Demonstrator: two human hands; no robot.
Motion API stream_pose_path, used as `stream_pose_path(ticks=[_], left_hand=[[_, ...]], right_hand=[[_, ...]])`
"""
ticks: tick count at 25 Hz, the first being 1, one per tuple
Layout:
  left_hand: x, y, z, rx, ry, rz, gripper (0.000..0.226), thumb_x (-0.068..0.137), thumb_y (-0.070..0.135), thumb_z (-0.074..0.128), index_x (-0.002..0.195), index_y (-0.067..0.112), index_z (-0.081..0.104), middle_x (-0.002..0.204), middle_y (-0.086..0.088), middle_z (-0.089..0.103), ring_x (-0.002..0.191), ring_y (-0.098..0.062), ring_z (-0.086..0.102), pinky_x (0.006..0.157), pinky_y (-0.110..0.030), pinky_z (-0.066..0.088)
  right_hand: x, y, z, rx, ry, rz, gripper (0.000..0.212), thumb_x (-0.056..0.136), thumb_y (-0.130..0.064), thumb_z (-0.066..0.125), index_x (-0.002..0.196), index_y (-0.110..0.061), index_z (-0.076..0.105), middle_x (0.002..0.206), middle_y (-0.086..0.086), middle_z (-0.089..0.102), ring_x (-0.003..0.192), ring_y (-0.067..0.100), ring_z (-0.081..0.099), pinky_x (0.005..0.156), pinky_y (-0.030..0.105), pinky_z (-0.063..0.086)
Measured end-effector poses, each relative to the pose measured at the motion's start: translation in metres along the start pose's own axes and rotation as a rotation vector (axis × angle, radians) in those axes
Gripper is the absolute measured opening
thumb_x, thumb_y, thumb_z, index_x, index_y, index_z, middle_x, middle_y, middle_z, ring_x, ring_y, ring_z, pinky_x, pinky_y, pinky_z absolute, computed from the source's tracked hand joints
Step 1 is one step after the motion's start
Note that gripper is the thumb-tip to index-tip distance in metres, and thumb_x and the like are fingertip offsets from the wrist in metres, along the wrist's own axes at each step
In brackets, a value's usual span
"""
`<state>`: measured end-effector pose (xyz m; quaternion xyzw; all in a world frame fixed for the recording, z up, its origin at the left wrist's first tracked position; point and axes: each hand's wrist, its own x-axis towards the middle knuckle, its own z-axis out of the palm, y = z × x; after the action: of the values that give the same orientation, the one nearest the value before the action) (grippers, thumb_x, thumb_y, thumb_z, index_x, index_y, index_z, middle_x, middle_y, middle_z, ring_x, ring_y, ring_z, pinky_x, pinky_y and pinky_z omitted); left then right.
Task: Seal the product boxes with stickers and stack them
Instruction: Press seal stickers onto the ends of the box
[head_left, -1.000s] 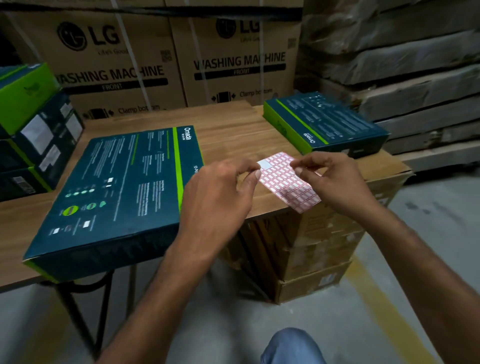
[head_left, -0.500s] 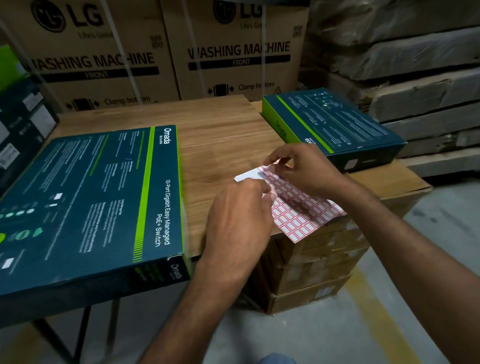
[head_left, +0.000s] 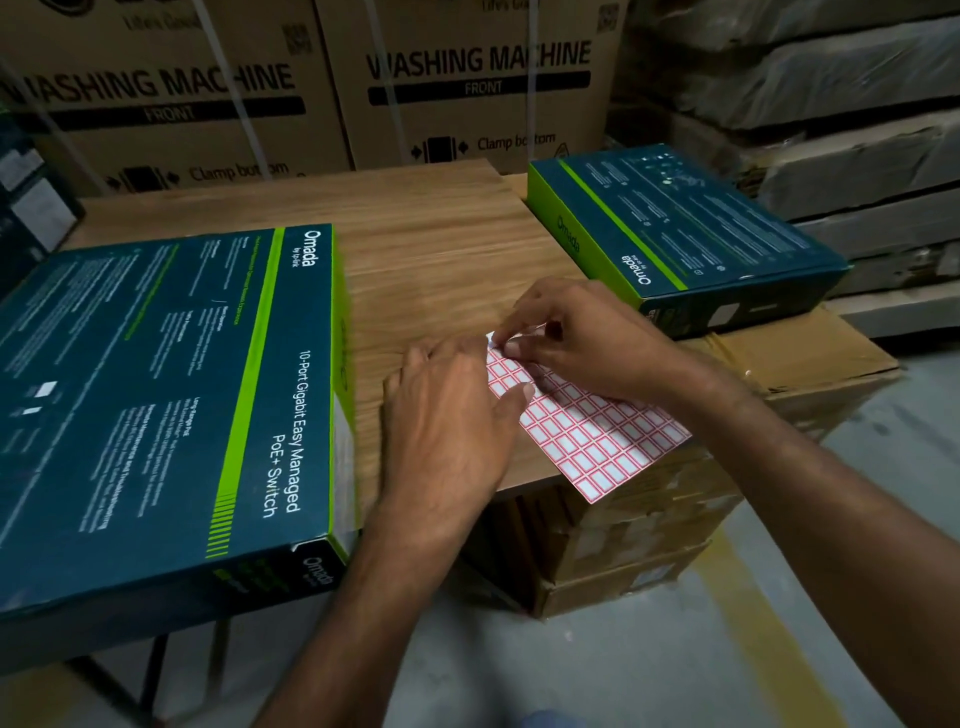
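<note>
Wood-grain tabletop (head_left: 426, 244), large flat teal-and-green cardboard product box (head_left: 156, 395) lying on its left side, red-bordered white sticker sheet (head_left: 597, 436) overhanging its front-right edge.

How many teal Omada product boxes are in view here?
2. One dark teal cardboard Omada box lies on the wooden table at left; a second teal box sits on the brown carton at right. More dark boxes at the far-left edge are cut off, uncounted.

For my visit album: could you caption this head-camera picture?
Left hand presses a sticker sheet to the table while right hand pinches its corner, between left box and right box.
</note>
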<state>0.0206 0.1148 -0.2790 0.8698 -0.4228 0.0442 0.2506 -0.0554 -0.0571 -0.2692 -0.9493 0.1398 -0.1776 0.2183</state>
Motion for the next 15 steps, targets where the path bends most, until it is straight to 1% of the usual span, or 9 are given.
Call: stream_pose_path(ticks=[3,5,8,11,15], left_hand=[[0.001,-0.001,0.002,-0.024,0.021,0.005,0.043,0.094,0.054,0.066,0.127,0.027,0.062,0.125,0.001,0.068,0.124,-0.028,0.051,0.096,-0.042,0.042],[0.000,-0.002,0.002,-0.034,0.019,0.001,0.045,0.094,0.054,0.067,0.129,0.027,0.061,0.126,0.001,0.067,0.125,-0.028,0.051,0.097,-0.042,0.042],[0.001,-0.002,0.001,-0.037,0.019,-0.005,0.046,0.093,0.055,0.068,0.129,0.029,0.059,0.125,0.002,0.067,0.126,-0.028,0.051,0.095,-0.042,0.040],[0.001,-0.001,-0.001,-0.056,0.000,-0.013,0.055,0.093,0.055,0.069,0.139,0.029,0.054,0.134,0.004,0.065,0.133,-0.026,0.047,0.098,-0.042,0.037],[0.001,0.000,-0.002,-0.070,-0.013,-0.024,0.066,0.093,0.054,0.069,0.149,0.026,0.047,0.143,0.004,0.060,0.139,-0.025,0.042,0.105,-0.042,0.034]], right_hand=[[0.002,0.001,0.001,0.026,-0.005,0.018,0.014,0.094,-0.031,0.077,0.108,-0.035,0.080,0.105,-0.017,0.068,0.096,0.003,0.062,0.086,0.038,0.055],[0.002,0.001,0.001,0.028,-0.016,0.030,0.014,0.095,-0.030,0.076,0.107,-0.034,0.080,0.107,-0.016,0.068,0.098,0.004,0.062,0.087,0.038,0.055],[0.004,0.000,0.000,0.042,-0.014,0.040,0.008,0.094,-0.032,0.077,0.101,-0.033,0.081,0.103,-0.014,0.071,0.094,0.004,0.063,0.086,0.036,0.054],[0.010,-0.004,-0.003,0.061,-0.062,0.073,0.004,0.094,-0.031,0.077,0.094,-0.028,0.077,0.097,-0.012,0.071,0.090,0.002,0.063,0.081,0.031,0.049],[0.019,-0.008,-0.004,0.050,-0.160,0.088,0.004,0.094,-0.025,0.076,0.093,-0.027,0.073,0.097,-0.009,0.071,0.094,0.008,0.066,0.087,0.037,0.055]])
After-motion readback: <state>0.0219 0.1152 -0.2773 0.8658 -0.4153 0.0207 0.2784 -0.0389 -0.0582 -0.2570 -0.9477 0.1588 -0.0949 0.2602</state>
